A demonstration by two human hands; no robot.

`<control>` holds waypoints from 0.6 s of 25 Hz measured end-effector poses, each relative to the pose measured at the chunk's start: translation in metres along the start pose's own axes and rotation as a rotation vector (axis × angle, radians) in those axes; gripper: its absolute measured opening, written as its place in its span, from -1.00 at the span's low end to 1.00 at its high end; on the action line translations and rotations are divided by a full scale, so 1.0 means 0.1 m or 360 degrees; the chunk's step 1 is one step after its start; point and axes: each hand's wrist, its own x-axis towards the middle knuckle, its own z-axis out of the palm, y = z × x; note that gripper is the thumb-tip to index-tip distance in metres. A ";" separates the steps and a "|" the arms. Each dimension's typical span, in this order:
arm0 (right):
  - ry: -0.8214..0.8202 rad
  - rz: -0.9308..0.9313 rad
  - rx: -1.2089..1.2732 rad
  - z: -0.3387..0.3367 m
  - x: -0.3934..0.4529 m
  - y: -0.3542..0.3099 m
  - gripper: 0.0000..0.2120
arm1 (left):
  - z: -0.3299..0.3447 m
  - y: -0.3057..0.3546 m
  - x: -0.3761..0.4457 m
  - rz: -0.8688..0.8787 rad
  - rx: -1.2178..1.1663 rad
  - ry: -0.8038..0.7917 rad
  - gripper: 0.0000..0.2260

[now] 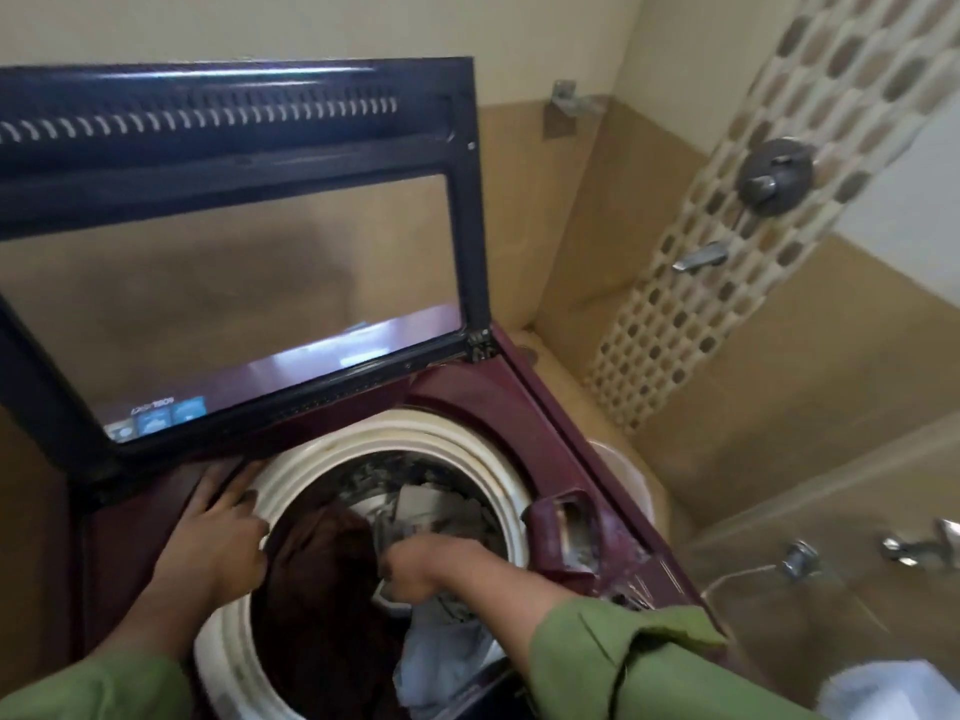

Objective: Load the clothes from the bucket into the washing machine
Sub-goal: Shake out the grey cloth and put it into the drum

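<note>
A maroon top-loading washing machine [524,407] stands with its dark glass lid [234,236] raised. Inside the white-rimmed drum [467,444] lie a dark brown cloth [322,558], a pale blue-white cloth [441,662] and grey clothes [441,506]. My left hand [218,532] rests flat on the drum's left rim, fingers spread. My right hand [415,563] reaches down into the drum among the clothes, fingers curled into them. A white bucket [623,470] shows partly behind the machine's right side.
Tan tiled walls close in behind and to the right. A shower valve [774,174], a spout [701,257] and taps [800,558] stick out of the right wall. A detergent drawer [571,527] stands open on the machine's right rim. White cloth [893,693] lies at bottom right.
</note>
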 end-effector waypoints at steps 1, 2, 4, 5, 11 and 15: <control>-0.0012 -0.0012 0.0022 0.03 -0.10 0.00 -0.74 | -0.09 0.20 0.01 -0.0168 0.0044 -0.0095 -0.77; -0.0004 -0.0019 0.0032 0.05 -0.21 0.00 -0.74 | -0.18 0.39 0.03 -0.0312 0.0086 -0.0207 -0.73; 0.0078 -0.0027 0.0065 0.06 -0.45 0.05 -0.75 | -0.45 0.76 0.14 -0.0449 -0.0011 -0.0256 -0.70; 0.0141 -0.0021 0.0088 0.05 -0.55 0.07 -0.76 | -0.59 0.92 0.21 -0.0464 -0.0102 -0.0230 -0.72; 0.0932 0.0196 0.0278 -0.07 -1.26 0.36 -0.72 | -1.33 1.82 0.56 -0.0726 -0.1060 0.0225 -0.84; 0.1573 0.0060 0.0447 -0.02 -1.63 0.80 -0.79 | -1.63 2.35 0.75 -0.1063 -0.2093 0.0391 -0.82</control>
